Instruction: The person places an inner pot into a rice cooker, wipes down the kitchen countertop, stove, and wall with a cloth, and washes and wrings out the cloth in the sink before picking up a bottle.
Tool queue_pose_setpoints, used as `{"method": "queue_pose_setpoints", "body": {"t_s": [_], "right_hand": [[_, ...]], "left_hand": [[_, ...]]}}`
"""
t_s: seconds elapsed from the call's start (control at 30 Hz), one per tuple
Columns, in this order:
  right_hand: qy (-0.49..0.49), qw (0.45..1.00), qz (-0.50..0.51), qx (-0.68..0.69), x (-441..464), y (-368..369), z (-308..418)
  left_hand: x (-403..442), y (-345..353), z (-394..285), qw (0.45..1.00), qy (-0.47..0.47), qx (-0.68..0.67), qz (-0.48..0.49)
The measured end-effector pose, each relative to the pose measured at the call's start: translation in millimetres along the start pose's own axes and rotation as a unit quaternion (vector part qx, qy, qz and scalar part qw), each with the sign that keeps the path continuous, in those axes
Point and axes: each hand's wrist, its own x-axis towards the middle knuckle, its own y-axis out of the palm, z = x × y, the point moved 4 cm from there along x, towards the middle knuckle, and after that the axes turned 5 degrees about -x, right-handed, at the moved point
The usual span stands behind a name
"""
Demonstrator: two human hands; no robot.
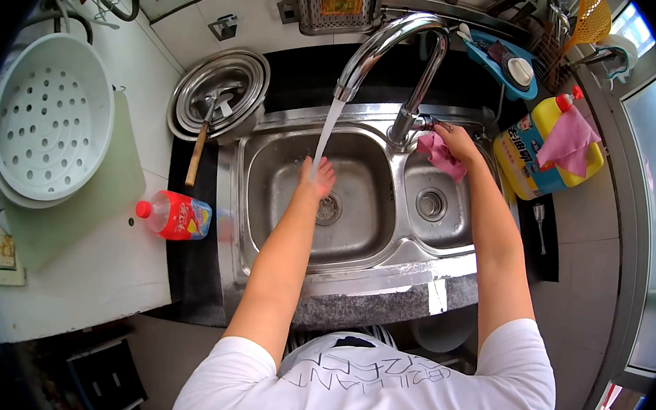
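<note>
Fingers of the left hand released and loosely spread, in the running water, over the large basin, near its drain. Fingers of the right hand curled at the tap's lever, with a pink cloth grasped in the same hand and hanging over the small basin; exact grip on the lever too small to tell. Between and above both sets of fingers, the curved tap. Beyond the right fingers, a blue tray; to their right, a yellow jug with another pink rag draped on it. Left of the left fingers, a red-labelled bottle, lying on its side or upright, impossible to tell; farther up that side, nested metal bowls with a wooden-handled utensil across the rim. Farthest left, a white colander over a green board.
</note>
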Motion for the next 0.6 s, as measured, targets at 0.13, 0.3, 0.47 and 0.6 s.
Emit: {"method": "queue_pose_setpoints", "body": {"t_s": [0.13,0.3,0.47,0.6], "right_hand": [[0.070,0.994,0.001,-0.080,0.1,-0.7,-10.4],[0.113,0.950,0.035,0.290,-55.0,60.9,-21.7],[0.234,0.820,0.211,0.477,-71.7,191.8,26.4],[0.263,0.808,0.247,0.466,-48.5,283.4,25.4]], "left_hand": [[-16.1,-14.2,-1.6,0.998,-0.027,0.038,-0.033],[-36.2,-36.5,2.9,0.982,-0.027,0.149,-0.115],[-49.3,-56.9,23.0,0.990,-0.049,0.134,-0.019],[-73.7,-44.7,11.3,0.996,-0.049,-0.006,0.077]]}}
